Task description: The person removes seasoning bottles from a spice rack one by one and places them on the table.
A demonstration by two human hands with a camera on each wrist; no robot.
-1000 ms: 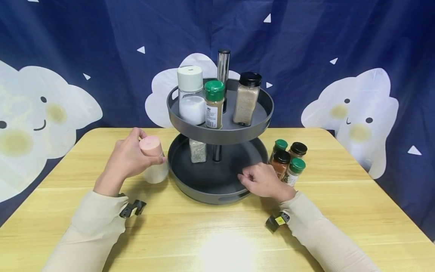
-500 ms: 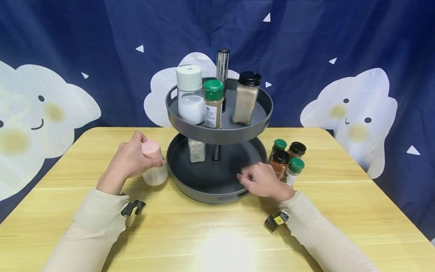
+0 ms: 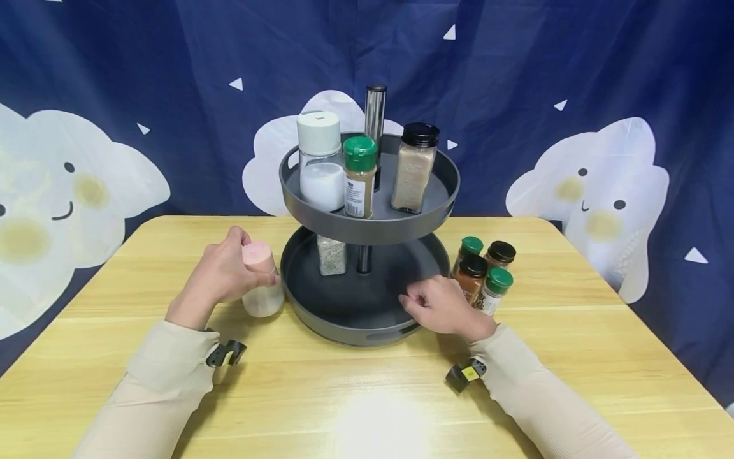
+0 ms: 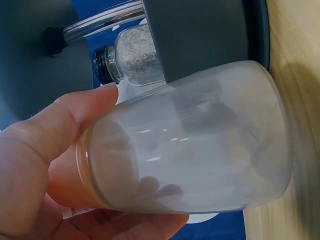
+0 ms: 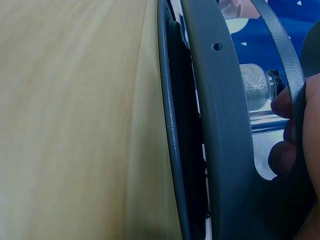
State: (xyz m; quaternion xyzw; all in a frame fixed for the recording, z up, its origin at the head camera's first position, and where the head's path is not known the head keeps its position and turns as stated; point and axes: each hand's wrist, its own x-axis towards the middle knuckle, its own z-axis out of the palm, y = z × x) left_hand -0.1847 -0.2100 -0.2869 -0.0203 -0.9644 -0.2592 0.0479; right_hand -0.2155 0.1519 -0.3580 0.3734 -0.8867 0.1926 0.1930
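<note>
My left hand point(image 3: 220, 271) grips a see-through jar point(image 3: 265, 299) by its pink cap point(image 3: 258, 255), just left of the lower tray. In the left wrist view, the thumb and fingers lie on either side of the jar point(image 4: 200, 145), whose base is close over the table. A dark grey two-tier turntable point(image 3: 350, 335) stands in the middle. My right hand point(image 3: 444, 306) holds the right front rim of its lower tray, and the right wrist view shows curled fingers point(image 5: 282, 155) behind the rim through the handle slot. A jar of pale grains point(image 3: 332, 256) stands on the lower tray.
The upper tray point(image 3: 373, 233) carries a white-capped shaker point(image 3: 319, 162), a green-capped spice jar point(image 3: 360, 178) and a black-capped jar point(image 3: 414, 172) around the metal post point(image 3: 375, 115). Several spice jars point(image 3: 471, 277) cluster on the table right of the turntable, close to my right hand.
My left hand has moved slightly right and down, bringing the pink-capped jar closer to the tray's left edge and more upright. My right hand has stayed at the rim.
</note>
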